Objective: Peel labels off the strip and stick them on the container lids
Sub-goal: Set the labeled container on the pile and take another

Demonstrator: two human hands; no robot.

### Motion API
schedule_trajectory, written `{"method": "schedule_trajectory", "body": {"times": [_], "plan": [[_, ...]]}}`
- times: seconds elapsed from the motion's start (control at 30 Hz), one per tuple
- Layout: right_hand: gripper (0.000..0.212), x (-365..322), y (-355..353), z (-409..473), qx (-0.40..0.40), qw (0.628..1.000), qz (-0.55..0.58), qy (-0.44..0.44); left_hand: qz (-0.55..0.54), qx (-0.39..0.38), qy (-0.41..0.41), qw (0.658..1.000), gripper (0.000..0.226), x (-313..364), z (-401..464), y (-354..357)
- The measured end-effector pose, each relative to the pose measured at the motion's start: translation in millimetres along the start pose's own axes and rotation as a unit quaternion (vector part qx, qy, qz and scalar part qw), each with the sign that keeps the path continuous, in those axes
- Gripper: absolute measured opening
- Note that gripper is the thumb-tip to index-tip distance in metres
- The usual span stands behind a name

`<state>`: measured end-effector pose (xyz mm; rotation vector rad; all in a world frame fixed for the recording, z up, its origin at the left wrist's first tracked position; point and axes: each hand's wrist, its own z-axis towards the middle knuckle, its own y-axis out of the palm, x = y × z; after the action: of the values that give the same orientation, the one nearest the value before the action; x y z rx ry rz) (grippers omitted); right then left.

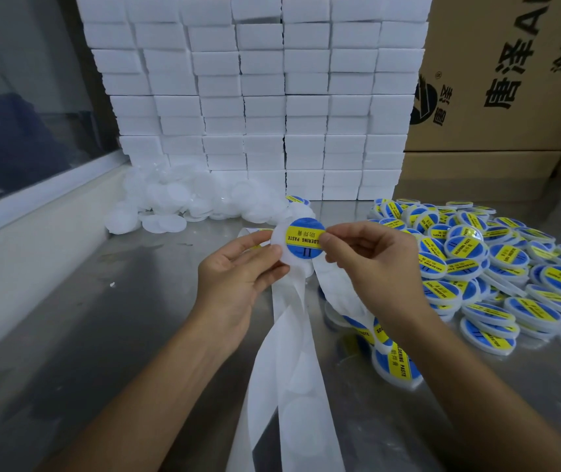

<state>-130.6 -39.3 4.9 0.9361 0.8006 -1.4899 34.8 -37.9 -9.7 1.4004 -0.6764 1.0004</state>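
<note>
Both hands are up over the steel table [68, 335], busy with one lid. The left hand [238, 277] grips a white round lid [287, 253] by its left edge, thumb on top and fingers curled beneath. The right hand [367, 257] pinches the right edge of a round blue label [306, 238] that lies over the far part of that lid. Across the label runs a yellow band reading "SOLDERING PASTE", with Chinese characters beside it; the writing is upside down from the near side.

The white backing strip [289, 352] hangs from under the hands and trails toward the near edge, with pale round patches along it. A run of it on the right, near the right wrist, carries blue and yellow labels.

On the right lies a heap of labelled lids [497, 267], all showing the same blue and yellow print. Far left of the hands is a pile of plain white lids [183, 199]. Behind them stands a wall of stacked white boxes [255, 97], and at far right a brown carton [504, 80] printed with large black Chinese characters and a round logo.
</note>
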Motion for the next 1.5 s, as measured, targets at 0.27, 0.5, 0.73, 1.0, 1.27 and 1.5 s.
{"method": "schedule_trajectory", "body": {"times": [0.27,0.5,0.73,1.0,1.27,1.5], "plan": [[0.009,1.1,1.5,-0.3,-0.011,1.000,-0.023,-0.003,0.010,-0.018,0.005,1.000,0.024,-0.7,-0.4,0.2],[0.006,2.7,2.0,0.6,-0.015,0.999,-0.029,-0.001,0.011,-0.026,0.005,1.000,0.022,-1.4,-0.6,-0.4],[0.008,5.5,1.9,0.9,-0.011,0.999,-0.042,-0.009,0.019,-0.030,0.017,0.999,0.020,-1.4,-1.5,0.3],[0.006,6.8,2.2,0.8,0.002,0.994,-0.100,-0.042,0.047,-0.045,0.048,0.997,0.020,-1.1,-3.1,0.3],[0.007,8.0,4.8,-2.9,0.037,0.974,-0.197,-0.110,0.065,-0.078,0.074,0.992,0.029,-2.8,-5.8,2.6],[0.048,7.3,3.4,-3.6,-0.050,0.984,-0.160,-0.054,-0.013,-0.123,0.023,0.992,0.047,-2.1,-7.0,5.2]]}}
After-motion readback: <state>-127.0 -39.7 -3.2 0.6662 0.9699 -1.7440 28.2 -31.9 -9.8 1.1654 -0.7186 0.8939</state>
